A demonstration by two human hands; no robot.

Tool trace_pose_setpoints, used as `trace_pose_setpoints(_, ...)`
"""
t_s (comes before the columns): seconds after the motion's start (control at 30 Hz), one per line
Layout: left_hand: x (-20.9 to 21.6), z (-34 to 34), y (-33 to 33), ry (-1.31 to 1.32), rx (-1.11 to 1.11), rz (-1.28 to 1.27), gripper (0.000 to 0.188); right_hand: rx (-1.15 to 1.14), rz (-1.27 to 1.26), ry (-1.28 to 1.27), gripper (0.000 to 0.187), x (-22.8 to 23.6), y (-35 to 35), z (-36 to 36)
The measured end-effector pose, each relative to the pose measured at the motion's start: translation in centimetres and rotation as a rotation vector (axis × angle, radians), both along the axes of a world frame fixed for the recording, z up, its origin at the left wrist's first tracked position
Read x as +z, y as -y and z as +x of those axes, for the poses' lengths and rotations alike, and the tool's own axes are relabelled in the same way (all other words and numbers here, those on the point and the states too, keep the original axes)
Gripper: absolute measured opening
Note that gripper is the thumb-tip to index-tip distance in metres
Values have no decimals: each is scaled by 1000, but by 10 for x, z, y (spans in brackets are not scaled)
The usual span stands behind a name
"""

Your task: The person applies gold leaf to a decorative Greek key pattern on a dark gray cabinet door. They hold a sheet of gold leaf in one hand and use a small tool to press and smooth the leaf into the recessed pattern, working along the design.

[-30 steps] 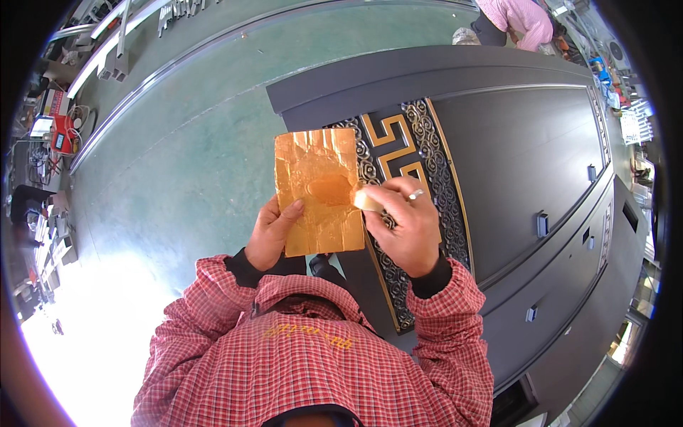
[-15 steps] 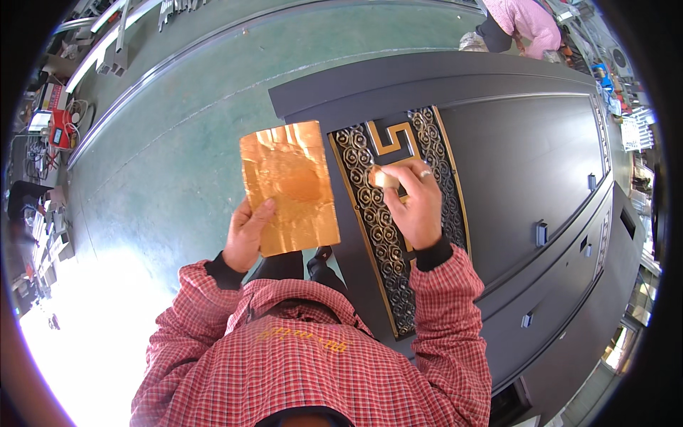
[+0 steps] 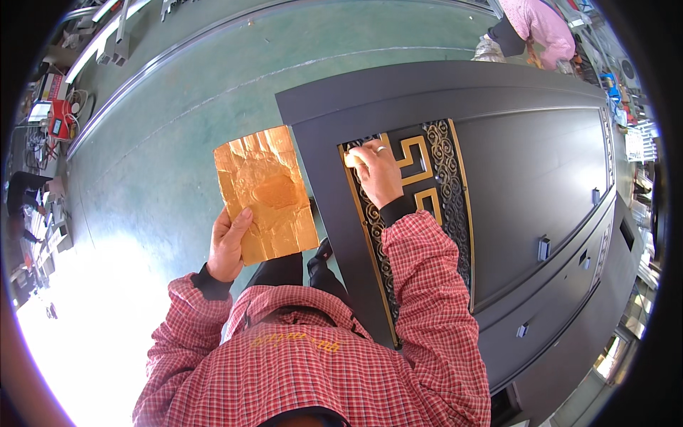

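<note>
My left hand [image 3: 228, 245] grips the lower edge of a flat gold-coated board [image 3: 274, 160], thumb on top. The board's face is wrinkled, with a smeared, darker gold patch in the middle. In my right hand [image 3: 378, 174] is a small pale sponge-like pad [image 3: 351, 159], pinched between the fingers. It is at the upper end of a black scrollwork strip [image 3: 375, 238] with gold highlights, and my fingers partly hide it. Beside that strip runs a raised gold key pattern [image 3: 427, 160], then a second scrollwork strip [image 3: 455, 196]. All of these are set in a dark grey door panel [image 3: 530, 167].
Small metal brackets [image 3: 544, 248] stick up from the panel's right part. At the far right a person in pink [image 3: 548, 32] bends down. Green floor [image 3: 171, 171] stretches left, toward red equipment [image 3: 60, 121] and another person's dark sleeve [image 3: 28, 188] at the left rim.
My right hand has moved left and up with the pad, from beside the key pattern onto the left scrollwork strip. The gold board has shifted left and tilted slightly.
</note>
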State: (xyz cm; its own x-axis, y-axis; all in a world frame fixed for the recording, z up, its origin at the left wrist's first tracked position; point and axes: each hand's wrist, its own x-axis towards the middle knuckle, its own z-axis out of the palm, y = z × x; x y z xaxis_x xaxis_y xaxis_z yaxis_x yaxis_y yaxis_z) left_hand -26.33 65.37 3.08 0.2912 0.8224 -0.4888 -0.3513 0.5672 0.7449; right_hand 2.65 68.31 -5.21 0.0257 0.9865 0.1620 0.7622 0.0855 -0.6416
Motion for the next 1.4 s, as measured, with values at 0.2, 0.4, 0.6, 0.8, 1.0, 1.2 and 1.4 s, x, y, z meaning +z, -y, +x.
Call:
trace_pose_setpoints(0.2, -3, 0, -3, 4, 3, -7, 32, 112, -159, 70, 19, 7, 25, 7)
trace_pose_setpoints(0.4, -6, -1, -2, -1, 16, -6, 32, 37, -146, -28, 18, 24, 44, 14)
trace_pose_setpoints(0.6, -5, -1, -4, -9, 4, 7, 32, 22, 6, 23, 18, 12, 4, 5)
trace_pose_setpoints(0.8, -3, -2, -2, -20, 1, 4, 32, 79, -77, 27, 10, 6, 24, 3)
trace_pose_setpoints(1.0, -2, 0, 1, -14, -7, 2, 31, 121, -153, 89, 10, 19, 78, 7)
trace_pose_setpoints(1.2, -3, 2, 7, -17, -13, 10, 31, 2, -57, 2, 15, 36, 78, 10)
trace_pose_setpoints(1.4, 1, 4, 10, -14, -24, 16, 31, 1, 5, 21, 20, 12, 52, 3)
